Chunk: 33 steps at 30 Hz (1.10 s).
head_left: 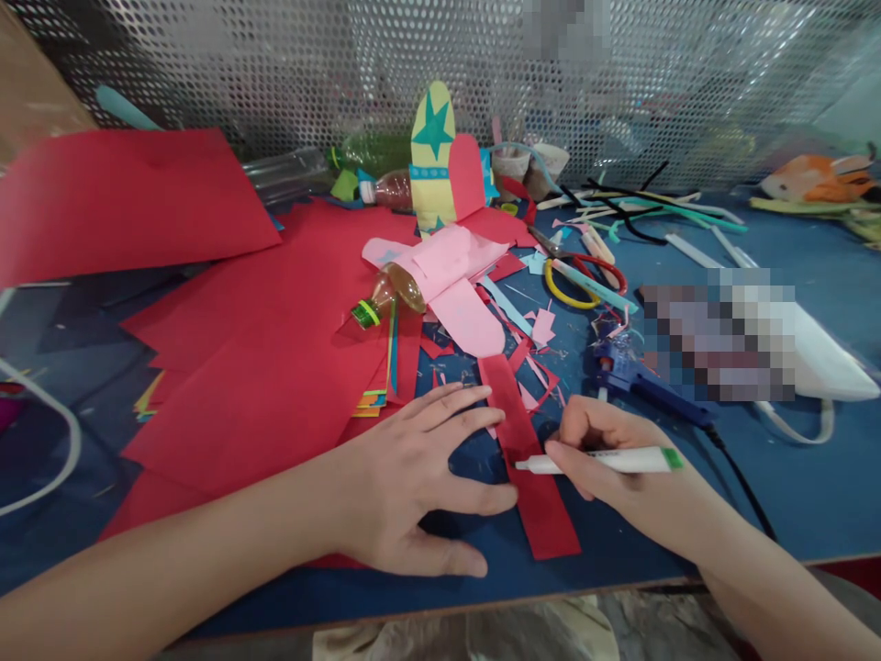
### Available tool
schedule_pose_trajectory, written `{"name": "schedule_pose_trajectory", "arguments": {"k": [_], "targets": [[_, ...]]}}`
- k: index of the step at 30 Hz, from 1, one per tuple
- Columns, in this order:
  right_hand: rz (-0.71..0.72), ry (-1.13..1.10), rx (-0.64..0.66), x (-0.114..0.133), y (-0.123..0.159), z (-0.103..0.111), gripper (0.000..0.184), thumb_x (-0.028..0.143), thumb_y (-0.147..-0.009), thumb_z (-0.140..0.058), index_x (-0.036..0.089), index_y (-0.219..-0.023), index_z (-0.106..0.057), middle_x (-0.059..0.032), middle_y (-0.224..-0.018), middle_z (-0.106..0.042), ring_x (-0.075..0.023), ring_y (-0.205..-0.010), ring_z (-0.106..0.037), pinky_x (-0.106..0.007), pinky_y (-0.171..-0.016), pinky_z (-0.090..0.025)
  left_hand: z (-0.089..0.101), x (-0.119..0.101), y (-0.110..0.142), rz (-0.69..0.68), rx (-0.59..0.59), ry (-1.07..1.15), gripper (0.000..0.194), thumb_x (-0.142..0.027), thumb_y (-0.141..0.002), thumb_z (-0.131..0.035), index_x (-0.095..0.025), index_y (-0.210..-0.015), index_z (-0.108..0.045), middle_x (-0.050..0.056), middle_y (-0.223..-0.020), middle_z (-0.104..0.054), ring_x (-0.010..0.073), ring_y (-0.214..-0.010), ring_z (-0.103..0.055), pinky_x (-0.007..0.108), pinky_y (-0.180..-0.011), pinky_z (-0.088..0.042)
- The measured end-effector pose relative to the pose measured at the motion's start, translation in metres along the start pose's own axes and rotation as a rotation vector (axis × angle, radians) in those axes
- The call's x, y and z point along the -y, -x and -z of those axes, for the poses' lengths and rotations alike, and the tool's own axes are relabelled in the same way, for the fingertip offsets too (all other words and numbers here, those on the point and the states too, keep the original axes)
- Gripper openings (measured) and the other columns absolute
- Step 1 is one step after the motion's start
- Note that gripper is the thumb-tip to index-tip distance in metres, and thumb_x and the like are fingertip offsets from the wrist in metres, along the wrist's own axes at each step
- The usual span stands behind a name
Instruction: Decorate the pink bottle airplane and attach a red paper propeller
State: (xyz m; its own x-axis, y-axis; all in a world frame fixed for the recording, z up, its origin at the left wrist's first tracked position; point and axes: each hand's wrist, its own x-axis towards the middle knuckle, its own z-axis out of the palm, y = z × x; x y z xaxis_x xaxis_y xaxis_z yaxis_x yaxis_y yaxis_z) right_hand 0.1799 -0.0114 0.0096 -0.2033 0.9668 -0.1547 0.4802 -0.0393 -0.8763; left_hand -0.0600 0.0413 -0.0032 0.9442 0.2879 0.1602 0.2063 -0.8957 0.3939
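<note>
A red paper strip lies slantwise on the blue table in front of me. My left hand rests flat with its fingers spread, the fingertips at the strip's left edge. Between the thumb and fingers of my right hand is a white marker with a green end, its tip on the strip. Just beyond the strip lies a plastic bottle wrapped in pink paper, with pink paper wings sticking out. Any mark under the tip is too small to make out.
Red sheets pile up at the left. Right of the strip are a blue glue gun with its cord, scissors and paper scraps. A yellow paper piece with a green star stands behind, before a perforated metal panel.
</note>
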Motion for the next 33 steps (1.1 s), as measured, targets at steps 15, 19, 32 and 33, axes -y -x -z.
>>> {"name": "schedule_pose_trajectory", "arguments": {"k": [15,19,32,33], "targets": [[-0.047,-0.100,0.072,-0.0022,0.0026,0.0012,0.026,0.019,-0.080,-0.054,0.022,-0.059,-0.038,0.0072,-0.049,-0.038,-0.0097,-0.046,-0.032,-0.024,-0.045,-0.025,-0.0033,0.0018,0.0016,-0.007,-0.020,0.018,0.047,-0.062,-0.080,-0.057,-0.035,-0.119,-0.061,0.012,-0.144,-0.034,0.0375,-0.136,-0.026,0.060,-0.107,-0.023],[-0.030,-0.127,-0.006,-0.0047,0.0034,0.0030,0.031,0.018,-0.077,-0.057,0.023,-0.056,-0.035,0.0066,-0.047,-0.036,-0.0115,-0.049,-0.034,-0.025,-0.046,-0.028,-0.0029,0.0006,0.0016,0.001,-0.017,0.016,0.047,-0.061,-0.080,-0.056,-0.034,-0.118,-0.061,0.012,-0.144,-0.035,0.0373,-0.137,-0.024,0.060,-0.108,-0.023],[-0.023,-0.021,-0.232,-0.0046,0.0000,0.0054,0.028,0.027,-0.085,-0.056,0.023,-0.061,-0.040,0.0064,-0.046,-0.044,-0.0102,-0.043,-0.039,-0.023,-0.044,-0.033,-0.0040,0.0025,0.0022,-0.005,-0.043,0.021,0.048,-0.063,-0.081,-0.054,-0.034,-0.118,-0.061,0.013,-0.142,-0.036,0.0368,-0.138,-0.023,0.060,-0.108,-0.023],[-0.018,-0.011,-0.230,-0.0035,0.0002,0.0053,0.028,0.026,-0.084,-0.056,0.023,-0.061,-0.040,0.0064,-0.046,-0.044,-0.0100,-0.043,-0.039,-0.023,-0.044,-0.032,-0.0040,0.0024,0.0023,-0.006,-0.043,0.020,0.047,-0.063,-0.081,-0.054,-0.034,-0.118,-0.061,0.013,-0.143,-0.036,0.0367,-0.138,-0.023,0.060,-0.108,-0.023]]}}
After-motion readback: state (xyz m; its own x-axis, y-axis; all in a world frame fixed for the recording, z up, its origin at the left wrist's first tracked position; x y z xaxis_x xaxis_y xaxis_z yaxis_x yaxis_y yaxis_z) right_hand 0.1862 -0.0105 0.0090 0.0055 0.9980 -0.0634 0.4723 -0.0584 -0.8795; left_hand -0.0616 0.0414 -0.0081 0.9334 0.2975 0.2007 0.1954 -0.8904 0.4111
